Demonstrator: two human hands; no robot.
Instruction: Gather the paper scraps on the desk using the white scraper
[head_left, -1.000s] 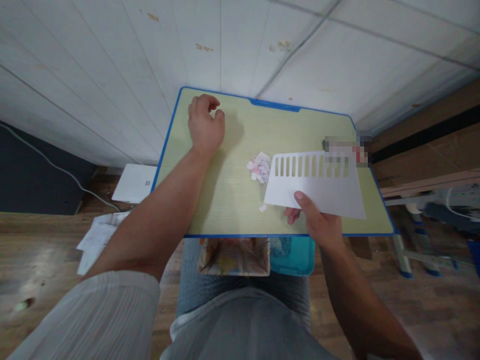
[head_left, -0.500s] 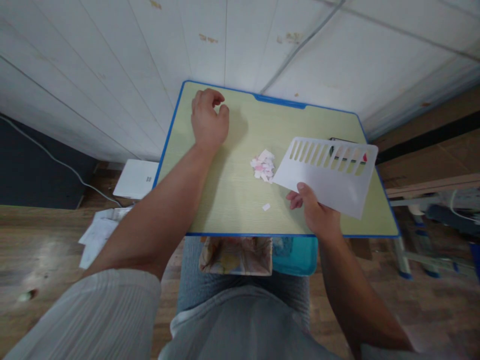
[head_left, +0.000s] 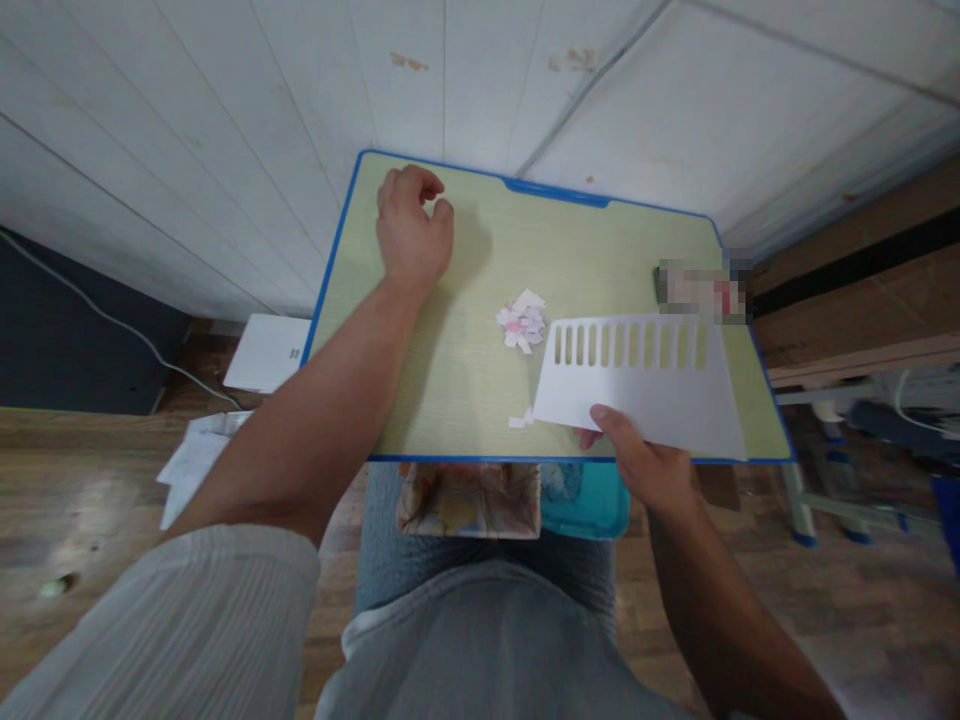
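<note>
My left hand (head_left: 414, 225) rests near the far left corner of the table (head_left: 442, 390), fingers loosely curled, thumb apart, with nothing in it. My right hand (head_left: 641, 455) grips a white plastic sheet with a row of slots (head_left: 637, 395) by its near edge, thumb on top and fingers underneath. To the left of the sheet lies a small pile of torn paper scraps (head_left: 521, 322), white with some pink. A few loose scraps (head_left: 517, 421) lie close to the sheet's lower left corner; I cannot tell whether it touches them.
Below the table's near edge sit a patterned fabric-like bin (head_left: 469, 510) and a turquoise tub (head_left: 592, 515) at my lap. A blurred-out item (head_left: 697, 288) lies at the table's right. A white box (head_left: 266, 353) and papers (head_left: 196, 455) are on the floor at left.
My right hand has brought the slotted sheet nearer to me and slightly left, turning it level. A loose scrap has shifted left, with another beside it. My left hand stays in place.
</note>
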